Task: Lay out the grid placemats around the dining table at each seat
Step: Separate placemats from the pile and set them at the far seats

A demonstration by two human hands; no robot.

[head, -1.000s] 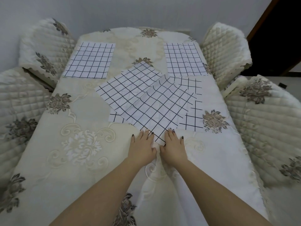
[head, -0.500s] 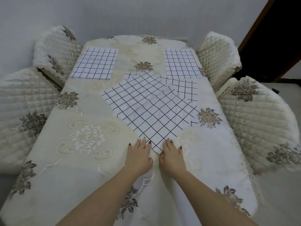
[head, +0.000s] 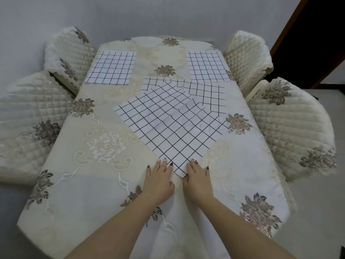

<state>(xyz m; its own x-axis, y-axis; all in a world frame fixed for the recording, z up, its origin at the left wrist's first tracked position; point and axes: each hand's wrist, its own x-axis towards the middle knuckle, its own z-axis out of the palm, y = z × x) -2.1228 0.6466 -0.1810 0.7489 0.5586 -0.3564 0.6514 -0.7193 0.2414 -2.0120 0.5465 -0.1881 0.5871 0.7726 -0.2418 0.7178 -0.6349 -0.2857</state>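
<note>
From the head camera, the dining table (head: 78, 165) fills the middle of the frame under a cream embroidered tablecloth. Four quilted chairs stand round it, two at the left edge of the frame and two at the right.

Two grid placemats already lie square to the table edge. The far-left placemat (head: 111, 68), in the upper left, sits in front of the upper-left chair (head: 69, 47). The far-right placemat (head: 207, 67), in the upper right, sits in front of the upper-right chair (head: 246, 51). Those two seats look served.

The rest of the placemats lie in a fanned pile (head: 203, 94) in the centre of the frame, overlapping at different angles. The top placemat (head: 177, 139) is turned diamond-wise, with its nearest corner pointing down the frame toward the person.

That corner lies between the two hands. The left hand (head: 158, 179) rests flat on the cloth, fingers straight and fingertips touching the corner's left edge. The right hand (head: 198, 181) lies flat in the same way, fingertips on the corner's right edge. Neither hand curls round or pinches anything.

Flat hands on either side of one corner suggest sliding or squaring the pile rather than lifting a sheet. The lower-left chair (head: 28, 113) and lower-right chair (head: 291, 128) have no mat before them, so roughly half the task appears left.
</note>
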